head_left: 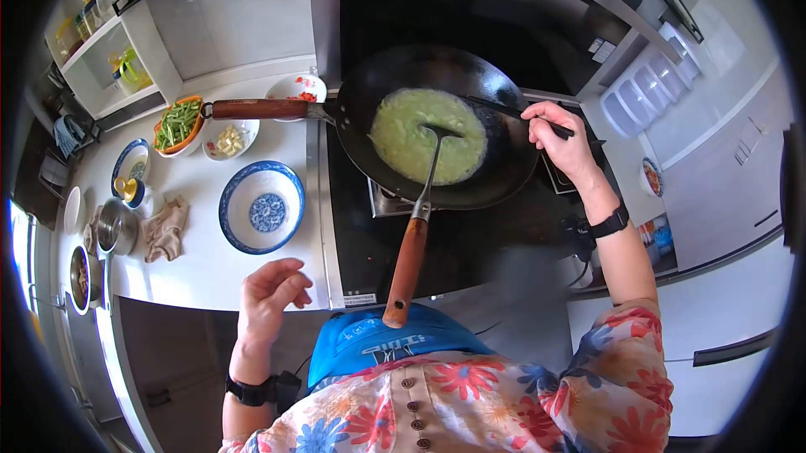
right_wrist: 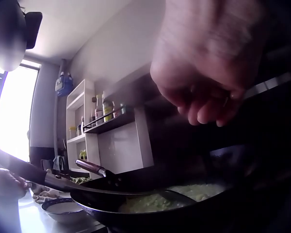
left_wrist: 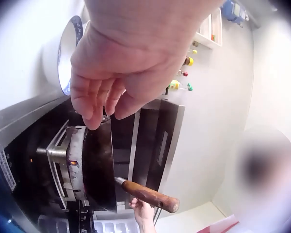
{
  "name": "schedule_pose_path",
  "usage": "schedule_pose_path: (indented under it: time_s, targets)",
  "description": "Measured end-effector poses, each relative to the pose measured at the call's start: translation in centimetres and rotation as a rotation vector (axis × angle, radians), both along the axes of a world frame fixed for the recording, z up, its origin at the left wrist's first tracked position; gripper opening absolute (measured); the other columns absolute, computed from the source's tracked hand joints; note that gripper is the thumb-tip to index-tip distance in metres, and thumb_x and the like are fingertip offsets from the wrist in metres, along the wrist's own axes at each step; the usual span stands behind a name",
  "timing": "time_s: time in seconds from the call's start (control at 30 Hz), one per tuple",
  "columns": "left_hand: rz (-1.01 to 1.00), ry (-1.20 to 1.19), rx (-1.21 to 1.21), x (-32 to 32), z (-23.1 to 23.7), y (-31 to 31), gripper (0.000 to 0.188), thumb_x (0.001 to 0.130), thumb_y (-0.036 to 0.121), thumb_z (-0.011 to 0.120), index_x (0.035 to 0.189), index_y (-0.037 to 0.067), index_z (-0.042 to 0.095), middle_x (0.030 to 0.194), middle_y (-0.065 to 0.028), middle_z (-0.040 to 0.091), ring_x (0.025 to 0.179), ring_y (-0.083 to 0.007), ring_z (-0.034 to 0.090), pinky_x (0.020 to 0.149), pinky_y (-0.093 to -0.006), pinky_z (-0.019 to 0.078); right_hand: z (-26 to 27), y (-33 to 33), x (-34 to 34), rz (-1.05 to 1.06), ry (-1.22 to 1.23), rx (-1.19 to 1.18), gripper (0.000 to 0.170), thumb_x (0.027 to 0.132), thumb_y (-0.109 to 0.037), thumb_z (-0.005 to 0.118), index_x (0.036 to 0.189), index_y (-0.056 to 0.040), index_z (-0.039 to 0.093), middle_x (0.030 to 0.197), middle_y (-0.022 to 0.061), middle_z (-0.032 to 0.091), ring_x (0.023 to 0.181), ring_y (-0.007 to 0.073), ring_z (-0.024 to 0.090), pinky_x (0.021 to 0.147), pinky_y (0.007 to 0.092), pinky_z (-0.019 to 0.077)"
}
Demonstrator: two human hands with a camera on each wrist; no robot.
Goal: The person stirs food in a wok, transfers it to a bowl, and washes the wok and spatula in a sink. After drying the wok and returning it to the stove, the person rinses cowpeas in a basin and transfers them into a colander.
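Observation:
In the head view my right hand (head_left: 556,142) grips dark chopsticks (head_left: 504,108) near their back end, the tips reaching over the right part of a black wok (head_left: 512,151). Pale green, beaten-egg-like liquid (head_left: 403,151) pools in the wok's bottom. A spatula (head_left: 411,260) with a wooden handle stands in that pool, its blade partly sunk, its handle leaning over the front rim with no hand on it. My left hand (head_left: 270,295) hangs in front of the counter edge, fingers loosely curled and holding nothing. From the right wrist view, the chopsticks are hidden behind the fingers.
A blue-and-white bowl (head_left: 290,205) sits on the counter left of the stove. Behind it are green vegetable pieces (head_left: 178,124), a bowl of chopped garlic (head_left: 228,141) and one with red pieces (head_left: 299,86). The wok's long handle (head_left: 260,109) juts left over the counter.

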State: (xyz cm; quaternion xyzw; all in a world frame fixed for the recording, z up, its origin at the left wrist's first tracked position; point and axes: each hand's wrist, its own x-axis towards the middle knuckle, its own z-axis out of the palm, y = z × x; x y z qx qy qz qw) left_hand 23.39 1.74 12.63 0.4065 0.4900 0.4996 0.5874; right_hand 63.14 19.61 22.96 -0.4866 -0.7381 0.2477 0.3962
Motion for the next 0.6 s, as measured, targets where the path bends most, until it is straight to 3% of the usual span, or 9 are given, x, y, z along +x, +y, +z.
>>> schedule_pose_path:
  time_s: [0.23,0.43,0.6]
  targets:
    - [0.124,-0.029,-0.069,-0.9,-1.3,-1.7,0.019,0.081,0.008,0.06,0.098,0.0,0.059,0.076,-0.0088,0.064,0.06,-0.0128,0.06,0.054,-0.0219,0.0468,-1.1,1.5,0.1,-0.036,-0.048,-0.134,0.011,0.077,-0.004,0.051,0.083,-0.0035,0.06,0.065,-0.0004,0.056,0.058,0.0057,0.052,0.056,0.0204,0.0433]
    - [0.156,-0.047,-0.065,-0.8,-1.6,-2.1,0.02,0.081,0.009,0.061,0.098,0.0,0.059,0.076,-0.0091,0.064,0.06,-0.0131,0.06,0.054,-0.0221,0.0469,-1.7,3.0,0.3,-0.054,-0.182,0.043,0.012,0.075,-0.003,0.051,0.082,-0.0026,0.06,0.068,0.0017,0.06,0.063,0.0083,0.058,0.063,0.0217,0.0459]
    - [0.173,-0.064,-0.072,-0.7,-1.9,-2.3,0.019,0.082,0.009,0.061,0.098,0.0,0.059,0.076,-0.0092,0.064,0.059,-0.0131,0.06,0.053,-0.0221,0.0466,-2.0,3.1,-0.4,-0.051,0.042,-0.077,0.009,0.075,-0.003,0.055,0.082,-0.0011,0.061,0.075,0.0036,0.063,0.068,0.012,0.062,0.068,0.0229,0.0476]
